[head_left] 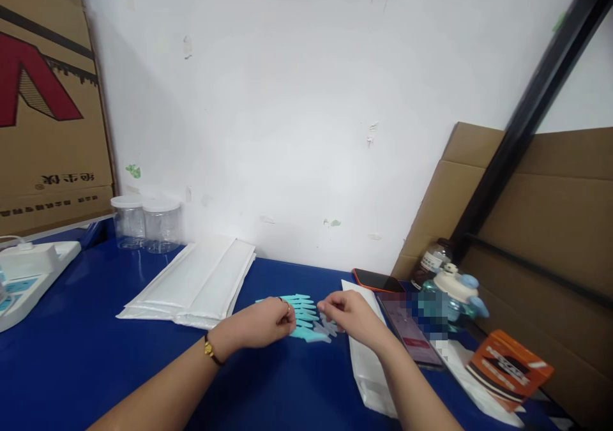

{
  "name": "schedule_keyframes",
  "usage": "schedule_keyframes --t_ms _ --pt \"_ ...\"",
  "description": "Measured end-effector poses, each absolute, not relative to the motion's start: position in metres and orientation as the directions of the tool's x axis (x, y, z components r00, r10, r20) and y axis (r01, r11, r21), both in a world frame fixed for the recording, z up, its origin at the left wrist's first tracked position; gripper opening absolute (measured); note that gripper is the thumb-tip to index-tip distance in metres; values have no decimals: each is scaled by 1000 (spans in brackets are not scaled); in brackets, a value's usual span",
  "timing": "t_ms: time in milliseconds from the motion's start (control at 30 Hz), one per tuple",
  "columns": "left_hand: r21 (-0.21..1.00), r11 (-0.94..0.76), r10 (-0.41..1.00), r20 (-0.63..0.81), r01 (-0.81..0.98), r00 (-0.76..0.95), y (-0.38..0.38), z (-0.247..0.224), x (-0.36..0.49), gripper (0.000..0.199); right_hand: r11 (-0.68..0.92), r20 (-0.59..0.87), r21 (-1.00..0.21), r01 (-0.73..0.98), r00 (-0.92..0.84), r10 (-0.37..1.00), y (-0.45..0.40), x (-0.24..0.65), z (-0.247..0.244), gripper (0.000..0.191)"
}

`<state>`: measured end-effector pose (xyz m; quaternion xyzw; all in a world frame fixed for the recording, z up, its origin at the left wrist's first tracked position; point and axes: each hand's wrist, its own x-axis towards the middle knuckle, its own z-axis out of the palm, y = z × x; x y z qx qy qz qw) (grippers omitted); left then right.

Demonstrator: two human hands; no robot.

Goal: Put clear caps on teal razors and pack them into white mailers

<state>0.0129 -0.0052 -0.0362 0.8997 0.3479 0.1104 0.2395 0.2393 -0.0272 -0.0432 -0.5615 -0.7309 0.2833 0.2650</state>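
Observation:
Several slim teal plastic sticks (302, 306) with tapered ends lie side by side in a row on the blue table. My left hand (265, 324) is over the left side of this row, fingers curled and thumb pressed in. Whatever it may hold is hidden by the fingers. To the right of the row, small translucent pieces (327, 325) lie in a loose group. Just above them is my right hand (348, 313), its thumb and forefinger pinched together. Anything in that pinch is too small to make out. The two hands are apart.
Flat white padded packets (191, 284) lie at left, before two clear lidded jars (161, 226). A power strip (38, 278) sits far left. At right are a white packet (366, 361), phones (414, 335), a teal bottle (453, 297) and an orange box (508, 368).

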Motion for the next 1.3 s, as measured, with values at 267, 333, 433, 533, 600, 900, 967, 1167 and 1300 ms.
schedule_keyframes --t_ms 267,333,433,533,600,900,967,1167,1300 --pt "499 -638 647 -66 587 760 -7 -49 13 11 219 7 -187 958 -222 975 -33 231 -46 10" --pt "434 -645 697 -1 629 717 -3 -52 12 16 222 -14 -137 965 -226 974 -32 227 -49 11" --pt "282 -682 720 100 674 687 5 -56 11 21 230 -21 -82 970 -232 972 -30 225 -55 12" --pt "176 -743 668 126 646 734 13 -61 12 14 232 -7 -40 972 -232 973 -29 224 -60 14" --pt "133 -774 633 131 619 763 16 -64 14 6 239 6 -30 971 -239 971 -28 223 -63 15" --pt "77 -787 611 232 612 757 9 -57 18 14 348 140 -287 892 -321 937 -32 230 -53 13" --pt "167 -775 632 251 610 733 8 -53 16 16 337 123 -453 825 -317 940 -32 233 -48 10" --pt "407 -708 681 178 577 711 6 -42 13 19 190 -23 -777 600 -328 944 -30 238 -46 12" --pt "478 -657 695 84 583 714 5 -41 11 19 164 -71 -810 564 -371 926 -28 239 -48 15"
